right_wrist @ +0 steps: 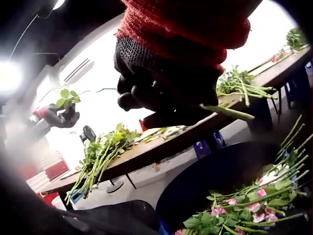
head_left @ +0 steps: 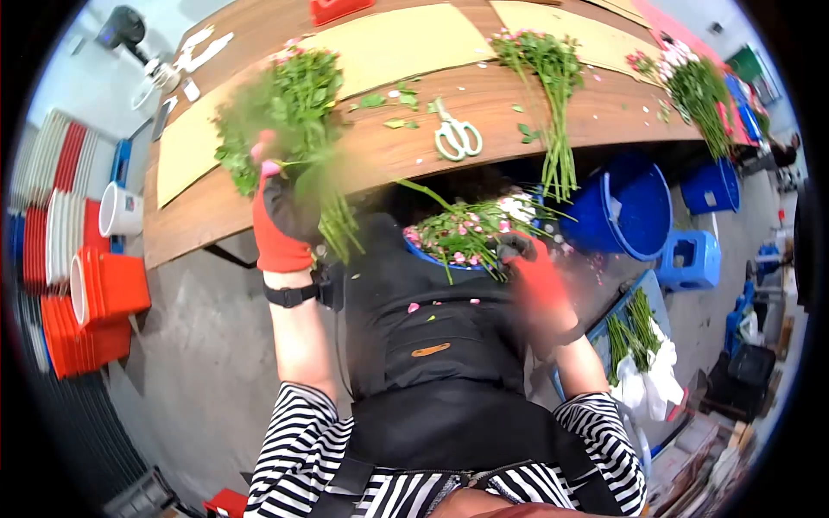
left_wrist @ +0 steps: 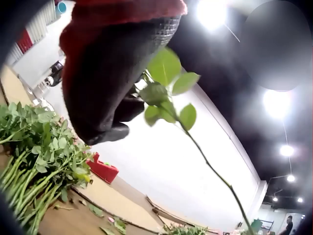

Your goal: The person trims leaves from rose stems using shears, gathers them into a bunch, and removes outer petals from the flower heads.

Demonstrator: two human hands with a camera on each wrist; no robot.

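The left hand (head_left: 283, 207), in a red and black glove, pinches the leafy upper part of a rose stem (left_wrist: 208, 161), with a pink bloom (head_left: 271, 167) beside the fingers in the head view. The right hand (head_left: 537, 272), gloved alike and blurred there, is above a blue bucket (head_left: 423, 252) of cut pink and white flowers (head_left: 462, 231). In the right wrist view its fingers curl round a green stem (right_wrist: 229, 112), whose end sticks out past the hand. A large leafy bunch (head_left: 302, 91) lies on the table right by the left hand.
The wooden table (head_left: 389, 155) bears green-handled scissors (head_left: 458, 138), loose leaves, cardboard (head_left: 406, 43) and another bunch (head_left: 557, 95). Blue buckets (head_left: 620, 207) and a blue stool (head_left: 691, 259) stand at the right. Stacked red crates (head_left: 108, 298) are at the left; cut stems (head_left: 635, 332) lie lower right.
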